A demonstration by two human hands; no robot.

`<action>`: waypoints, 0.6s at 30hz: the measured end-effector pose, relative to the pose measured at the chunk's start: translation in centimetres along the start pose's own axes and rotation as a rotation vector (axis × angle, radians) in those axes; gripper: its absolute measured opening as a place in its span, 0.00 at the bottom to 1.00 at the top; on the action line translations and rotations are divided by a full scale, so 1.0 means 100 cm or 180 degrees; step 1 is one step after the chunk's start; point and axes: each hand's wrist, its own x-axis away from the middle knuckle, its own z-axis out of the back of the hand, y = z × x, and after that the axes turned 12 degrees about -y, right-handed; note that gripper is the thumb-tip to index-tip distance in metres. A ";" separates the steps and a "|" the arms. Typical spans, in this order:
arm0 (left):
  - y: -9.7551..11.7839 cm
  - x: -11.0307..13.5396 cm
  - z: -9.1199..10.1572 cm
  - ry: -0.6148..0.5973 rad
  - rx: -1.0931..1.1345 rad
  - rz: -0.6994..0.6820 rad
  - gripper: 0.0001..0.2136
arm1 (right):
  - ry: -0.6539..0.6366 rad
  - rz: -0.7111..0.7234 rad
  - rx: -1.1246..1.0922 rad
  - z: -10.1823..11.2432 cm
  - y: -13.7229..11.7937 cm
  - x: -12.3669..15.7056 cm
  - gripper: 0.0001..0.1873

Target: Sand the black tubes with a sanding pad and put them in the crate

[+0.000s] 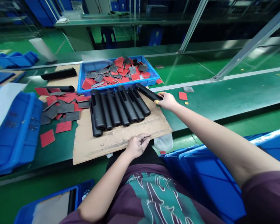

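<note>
My right hand (167, 100) grips the near end of a black tube (147, 92) at the right end of a row of several black tubes (118, 109). The row lies on a brown cardboard sheet (121, 137). My left hand (137, 145) rests at the cardboard's near edge, fingers curled and pressed on it, holding nothing I can make out. Behind the row stands a blue tray (151, 81) filled with red and grey square pads.
Loose red and grey pads (60, 109) lie left of the cardboard. Two more black tubes (59, 74) lie behind them. Blue bins stand at the left (16, 133) and lower right (214, 177). A clear plastic bag (163, 142) hangs at the table edge. A green conveyor belt (235, 93) runs right.
</note>
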 end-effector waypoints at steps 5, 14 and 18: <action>-0.002 0.002 0.000 -0.0002 -0.0110 -0.0075 0.16 | -0.0212 -0.0003 -0.0553 0.011 -0.002 0.025 0.21; -0.001 0.008 0.000 0.0035 -0.0374 -0.0326 0.14 | -0.0289 0.0050 -0.1470 0.015 -0.002 0.049 0.16; 0.008 0.019 0.006 0.0318 -0.0625 -0.0486 0.15 | -0.0751 0.0339 -0.1916 0.023 -0.013 0.066 0.22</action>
